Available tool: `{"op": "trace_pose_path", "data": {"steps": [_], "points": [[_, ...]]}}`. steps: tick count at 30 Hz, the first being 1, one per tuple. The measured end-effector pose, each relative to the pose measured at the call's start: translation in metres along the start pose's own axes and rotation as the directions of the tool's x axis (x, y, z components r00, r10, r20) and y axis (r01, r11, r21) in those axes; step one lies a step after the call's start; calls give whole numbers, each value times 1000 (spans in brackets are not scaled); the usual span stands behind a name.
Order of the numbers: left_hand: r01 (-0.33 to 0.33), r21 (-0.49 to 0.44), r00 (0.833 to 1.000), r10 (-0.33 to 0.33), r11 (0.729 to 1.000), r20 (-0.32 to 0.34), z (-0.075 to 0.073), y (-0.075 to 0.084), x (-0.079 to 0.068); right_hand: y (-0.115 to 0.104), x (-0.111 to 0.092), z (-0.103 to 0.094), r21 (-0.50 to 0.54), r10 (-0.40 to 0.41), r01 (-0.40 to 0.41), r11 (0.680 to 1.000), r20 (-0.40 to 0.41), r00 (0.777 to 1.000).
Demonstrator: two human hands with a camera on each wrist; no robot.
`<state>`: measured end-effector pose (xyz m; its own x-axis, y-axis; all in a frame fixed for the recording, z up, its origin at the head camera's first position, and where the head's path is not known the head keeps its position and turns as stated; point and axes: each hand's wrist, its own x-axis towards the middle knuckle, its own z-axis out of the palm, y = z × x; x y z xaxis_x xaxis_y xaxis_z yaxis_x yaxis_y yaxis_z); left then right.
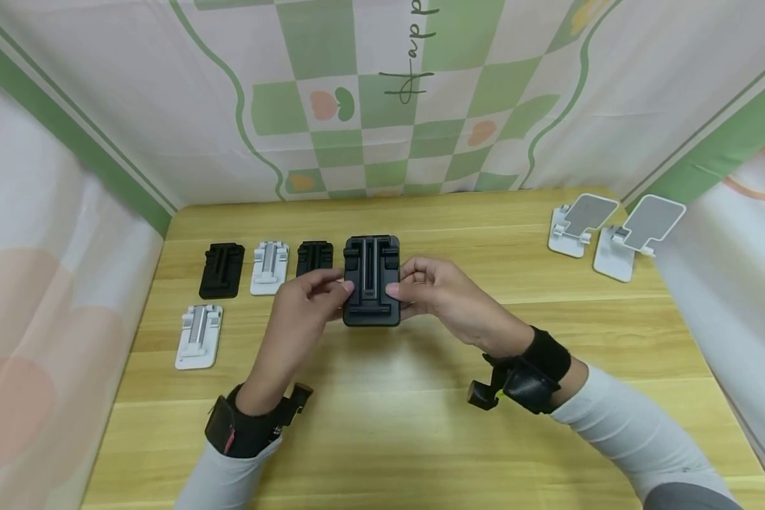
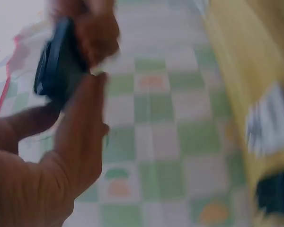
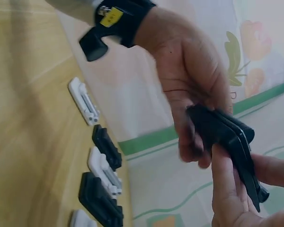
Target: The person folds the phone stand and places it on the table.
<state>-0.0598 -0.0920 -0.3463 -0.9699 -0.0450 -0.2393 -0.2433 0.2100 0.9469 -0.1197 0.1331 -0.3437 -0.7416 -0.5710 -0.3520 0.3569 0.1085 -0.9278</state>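
A black folding phone stand [image 1: 371, 283], folded flat, is held up above the middle of the table between both hands. My left hand [image 1: 309, 301] pinches its left edge, thumb on the front and fingers behind. On the opposite edge, my right hand [image 1: 436, 294] grips it the same way. The left wrist view is blurred, but the stand [image 2: 61, 61] appears edge-on there between the two hands. In the right wrist view the stand [image 3: 222, 135] is seen from the side, with fingers of both hands on it.
At the left lie folded phone stands: a black one [image 1: 222, 270], a white one [image 1: 270, 268], another black one [image 1: 314, 257] partly behind my left hand, and a nearer white one [image 1: 199, 337]. Two unfolded white stands [image 1: 583, 223] [image 1: 637, 237] stand back right. Patterned cloth [image 1: 389, 156] surrounds the table.
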Motion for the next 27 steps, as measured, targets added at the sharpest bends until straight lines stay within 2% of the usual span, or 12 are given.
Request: {"op": "trace_pose_path", "data": {"steps": [1,3,6,9,10,12,13,17,20,21,24,27], "points": [[-16,87,999,19,996,-33,0,1,-1,2,0,1,7,-4,4,1000,-2,1000],[-43,254,995,64,966,-75,3,5,-5,7,1,2,20,-9,9,1000,-6,1000],[-87,473,989,134,877,-66,11,11,-12,12,3,6,41,-20,21,999,-5,1000],[-131,644,979,200,754,-35,21,13,-15,16,5,10,44,-37,36,998,7,999],[-141,679,976,218,721,-29,24,12,-15,17,6,11,41,-39,38,998,10,999],[-152,719,968,249,678,-31,28,10,-15,18,8,14,41,-36,36,999,13,999],[-157,729,964,265,666,-34,30,9,-14,18,8,15,42,-32,32,999,13,999],[-194,735,940,338,650,-50,31,2,-11,19,11,17,61,-12,10,998,23,1000],[-196,721,935,348,664,-66,25,-5,-7,21,13,12,29,-6,4,1000,67,998],[-181,722,940,333,668,-73,22,-8,-6,22,14,7,6,-2,1,1000,78,997],[-97,704,963,244,703,-112,6,-21,-5,24,12,-17,-94,-13,19,995,73,997],[6,705,974,156,709,-165,-15,-40,-6,24,11,-58,-238,-38,23,971,-56,998]]}}
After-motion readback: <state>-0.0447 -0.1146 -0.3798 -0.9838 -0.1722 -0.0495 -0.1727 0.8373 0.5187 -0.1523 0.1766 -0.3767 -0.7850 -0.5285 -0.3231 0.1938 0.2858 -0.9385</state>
